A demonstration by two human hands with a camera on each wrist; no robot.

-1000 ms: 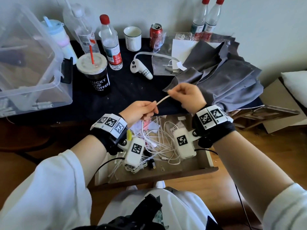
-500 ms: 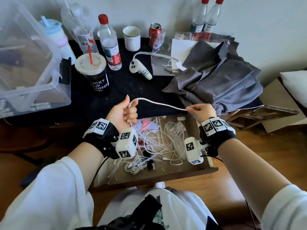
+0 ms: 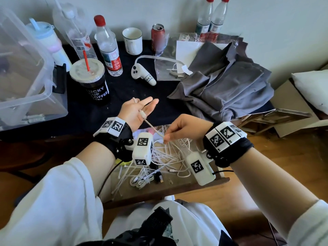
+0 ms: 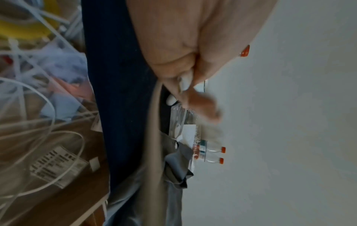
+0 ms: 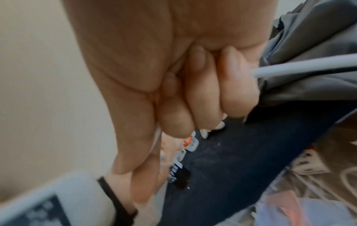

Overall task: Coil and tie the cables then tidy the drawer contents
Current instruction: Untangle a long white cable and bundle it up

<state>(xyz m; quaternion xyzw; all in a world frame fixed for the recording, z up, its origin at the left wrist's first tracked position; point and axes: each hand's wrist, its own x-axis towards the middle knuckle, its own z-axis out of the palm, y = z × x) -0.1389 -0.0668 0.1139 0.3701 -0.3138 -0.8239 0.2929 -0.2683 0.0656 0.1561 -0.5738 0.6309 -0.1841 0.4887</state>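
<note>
Head view: hands [image 3: 184, 129] stretch cable [image 3: 153, 127].

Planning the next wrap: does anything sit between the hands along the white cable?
Nothing visible does. The white cable runs free from the left hand to the right hand, above the open drawer.
</note>
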